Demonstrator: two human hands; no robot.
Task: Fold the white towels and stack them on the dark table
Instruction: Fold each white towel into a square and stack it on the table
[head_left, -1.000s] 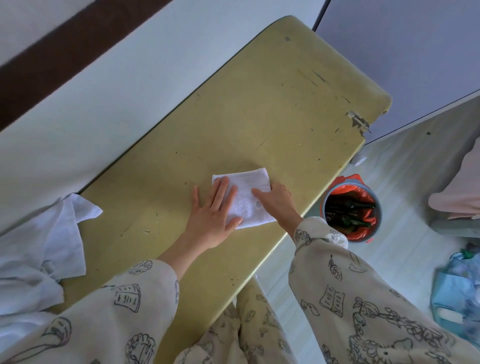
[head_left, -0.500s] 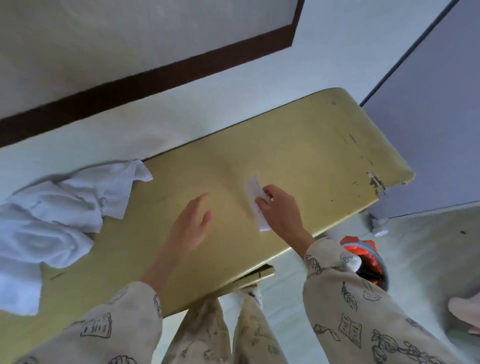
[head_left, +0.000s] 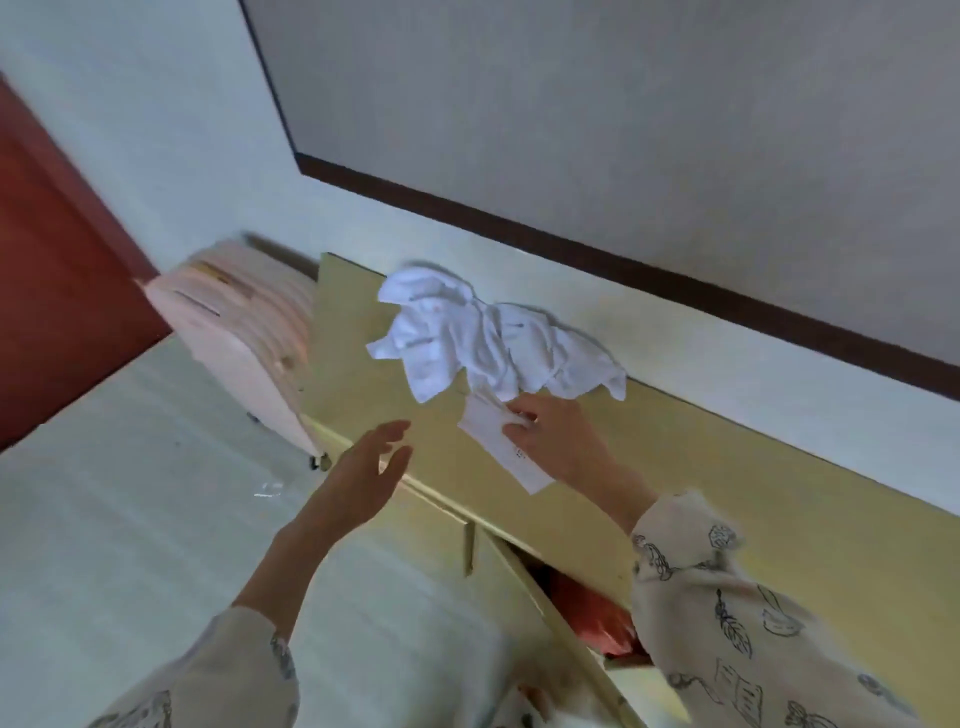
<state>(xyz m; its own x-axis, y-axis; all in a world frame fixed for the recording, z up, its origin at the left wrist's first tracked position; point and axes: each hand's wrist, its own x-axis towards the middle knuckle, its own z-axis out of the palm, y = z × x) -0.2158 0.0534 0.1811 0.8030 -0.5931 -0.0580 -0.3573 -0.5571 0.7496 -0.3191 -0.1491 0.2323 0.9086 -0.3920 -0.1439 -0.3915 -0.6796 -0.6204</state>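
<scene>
**Folded towel at risk of opening while carried in 1 hand**

A small folded white cloth towel (head_left: 501, 441) is pinched between the thumb and fingers of the right hand (head_left: 558, 444), just above the yellow-green bench (head_left: 727, 499) and touching or nearly touching the lower edge of the crumpled heap of white unfolded towels (head_left: 483, 338). The left hand (head_left: 366, 480) is held open and empty, fingers spread, over the near edge of the bench. No dark table is seen from here, so the stacking place cannot be judged.

The fold is gripped at 1 end only, and the free end hangs loose; a quick swing could be expected to let it fall open. The heap could also be snagged and dragged toward the bench edge. The picture is blurred, so finer detail of the grip cannot be told.
</scene>
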